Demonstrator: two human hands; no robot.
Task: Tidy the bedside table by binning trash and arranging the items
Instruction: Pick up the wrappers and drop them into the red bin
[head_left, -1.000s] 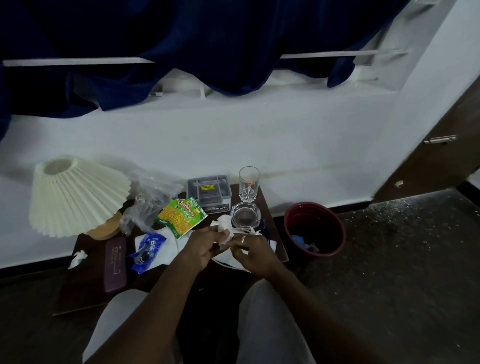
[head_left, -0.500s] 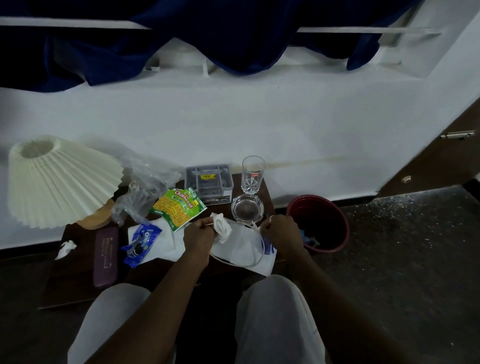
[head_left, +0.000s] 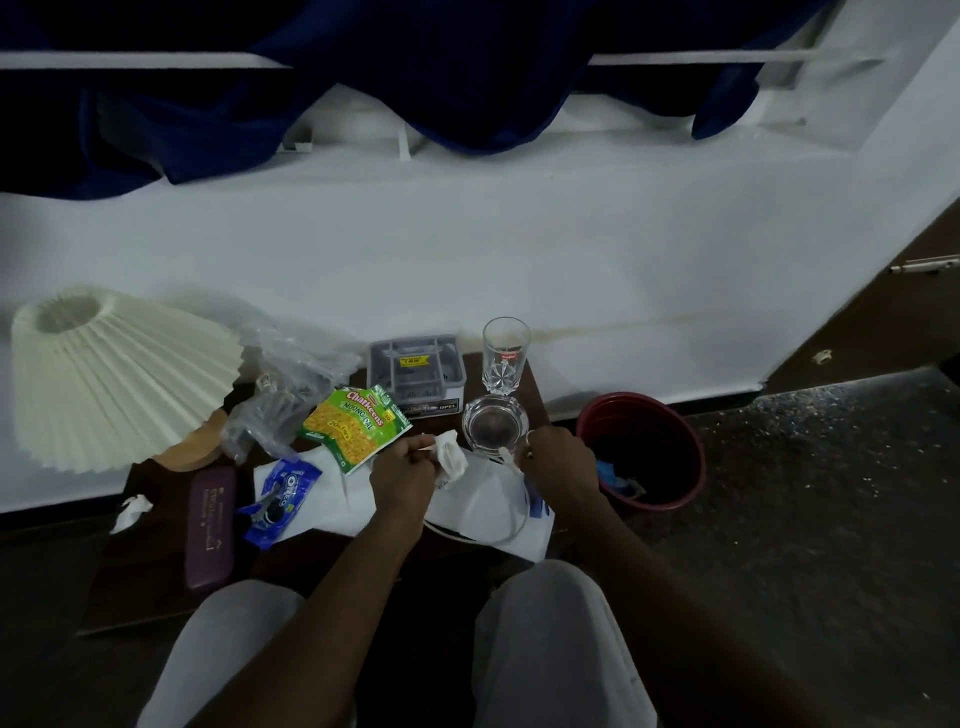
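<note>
Grips crumpled tissue (head_left: 451, 457) in curled left hand (head_left: 402, 475) at frame centre, above white paper (head_left: 483, 506) on bedside table (head_left: 156, 571). Pinches small white piece (head_left: 506, 457) in right hand (head_left: 561, 462), fingers curled, just below glass ashtray (head_left: 493, 423). Shows red bin (head_left: 696, 457) right of centre.

- My left hand (head_left: 402, 474) is curled round a crumpled tissue (head_left: 451, 457), forearm stretched forward.
- My right hand (head_left: 558, 460), knuckles up, pinches a thin white cable (head_left: 506, 458).
</note>
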